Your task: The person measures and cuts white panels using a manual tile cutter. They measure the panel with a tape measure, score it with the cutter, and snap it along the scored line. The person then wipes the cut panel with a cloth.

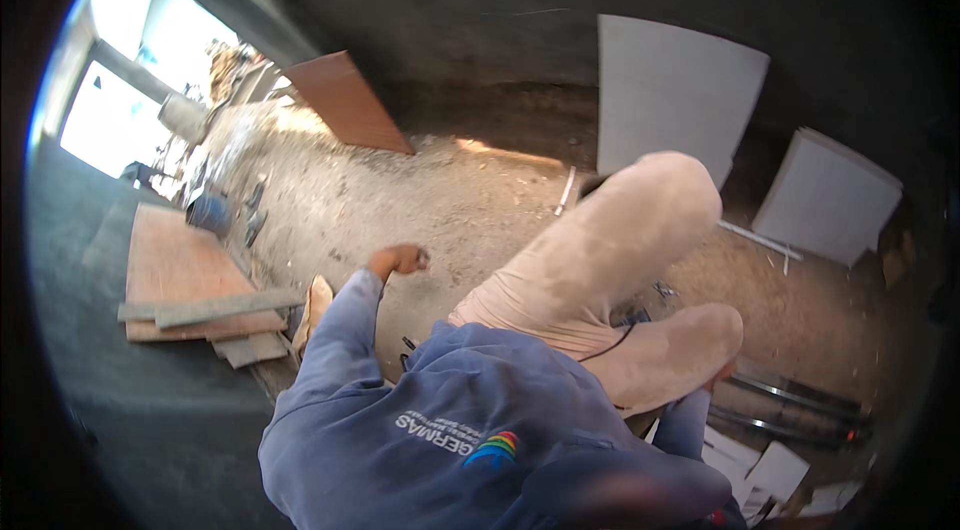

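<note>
My left hand [398,259] hangs over the dirt floor at the end of a blue sleeve. Its fingers are curled in, and nothing shows sticking out of them. The floor beneath it is the nearest surface. On the other side, my right hand [722,374] is at the edge of my bent knee in beige trousers [690,340]. Only a small part of that hand shows; its fingers are hidden. A thin black cord [608,345] lies across my lap. Beyond the right hand, long dark metal bars [790,395] lie on the ground.
A brown board [345,105] leans by the far wall. White panels [670,80] and a stack of white sheets [830,192] stand at the right. Wooden boards [185,255] and a blue bucket [208,214] are at the left. White strips [760,237] lie beyond my knees.
</note>
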The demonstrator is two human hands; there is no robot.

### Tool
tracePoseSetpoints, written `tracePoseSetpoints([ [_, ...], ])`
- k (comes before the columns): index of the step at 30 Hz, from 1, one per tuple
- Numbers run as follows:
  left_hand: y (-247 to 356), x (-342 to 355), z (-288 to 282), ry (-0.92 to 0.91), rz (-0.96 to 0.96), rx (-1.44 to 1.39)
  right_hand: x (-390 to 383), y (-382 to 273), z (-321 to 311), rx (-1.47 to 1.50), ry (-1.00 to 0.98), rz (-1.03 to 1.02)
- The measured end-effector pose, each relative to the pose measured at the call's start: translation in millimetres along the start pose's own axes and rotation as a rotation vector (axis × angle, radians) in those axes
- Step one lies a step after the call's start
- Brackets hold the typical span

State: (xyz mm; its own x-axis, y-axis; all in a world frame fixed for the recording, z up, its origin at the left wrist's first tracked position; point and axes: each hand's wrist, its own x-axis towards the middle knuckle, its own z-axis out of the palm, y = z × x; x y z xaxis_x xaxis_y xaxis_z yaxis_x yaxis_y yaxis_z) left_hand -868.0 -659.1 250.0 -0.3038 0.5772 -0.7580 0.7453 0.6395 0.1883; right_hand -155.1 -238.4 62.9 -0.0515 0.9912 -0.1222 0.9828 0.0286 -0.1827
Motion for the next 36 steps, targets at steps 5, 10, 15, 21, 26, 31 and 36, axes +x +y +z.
tracePoseSetpoints([
  [5, 38, 12, -105, 0.352, 0.009, 0.119, 12, 23, 7, -0.031, -0.008, 0.053],
  [10, 31, 23, -217, 0.777, -0.196, -0.077, 19, 35, 12, -0.211, -0.068, -0.045],
  [15, -30, 50, -343, 1.371, -0.413, -0.479, 14, 3, -17, -0.072, 0.064, 0.181],
  [21, -79, 68, -503, 1.496, -0.823, -1.188, 8, -89, -90, -0.044, -0.004, 0.088],
  [26, -126, 119, -552, 1.396, -1.2, -1.445, 2, -159, -191, 0.044, -0.322, 0.008],
  [31, -143, 110, -480, 1.432, -0.94, -1.219, 9, -210, -301, 0.184, -0.744, 0.058],
  [36, -197, 36, -424, 1.124, -0.415, -2.106, 20, -230, -406, 0.252, -0.97, 0.221],
])
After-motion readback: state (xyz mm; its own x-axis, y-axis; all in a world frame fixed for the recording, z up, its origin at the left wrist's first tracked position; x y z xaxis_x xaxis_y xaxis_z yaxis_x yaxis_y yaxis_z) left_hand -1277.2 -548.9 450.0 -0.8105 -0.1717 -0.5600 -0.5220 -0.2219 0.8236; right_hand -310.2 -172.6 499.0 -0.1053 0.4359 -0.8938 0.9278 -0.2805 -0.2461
